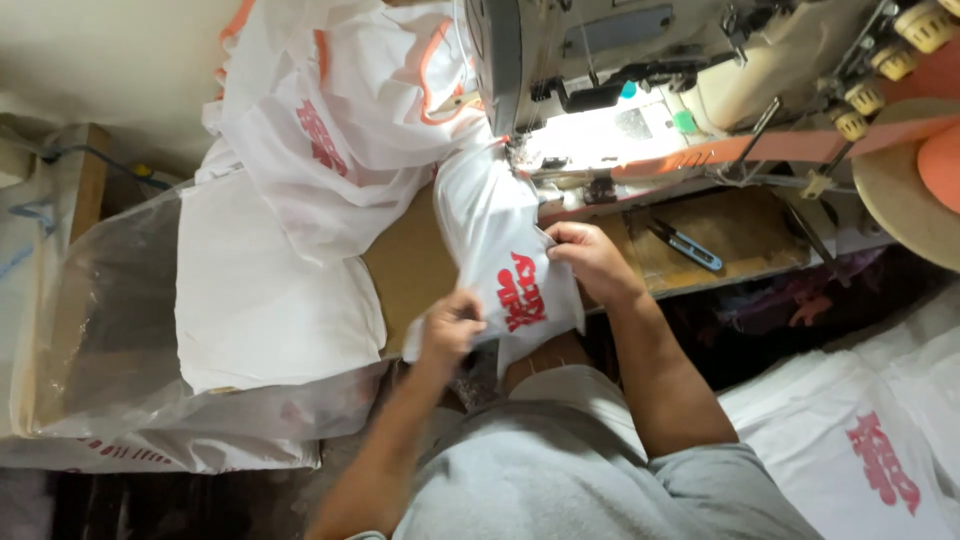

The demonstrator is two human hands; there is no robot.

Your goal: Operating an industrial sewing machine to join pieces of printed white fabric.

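A white fabric piece with red print [497, 240] runs from under the needle of a sewing machine [560, 60] down toward my lap. My left hand [450, 328] pinches its lower left edge. My right hand [592, 258] grips its right edge, close to the machine bed. Orange binding tape [760, 148] feeds across the machine from a roll at the right. More sewn white pieces with orange trim [330, 120] pile up behind the needle at the far left.
A stack of white fabric [270, 280] lies on clear plastic at the left. Thread snips [685, 245] rest on the wooden table [410, 270] to the right of my hand. More printed white fabric [860, 450] lies at the lower right.
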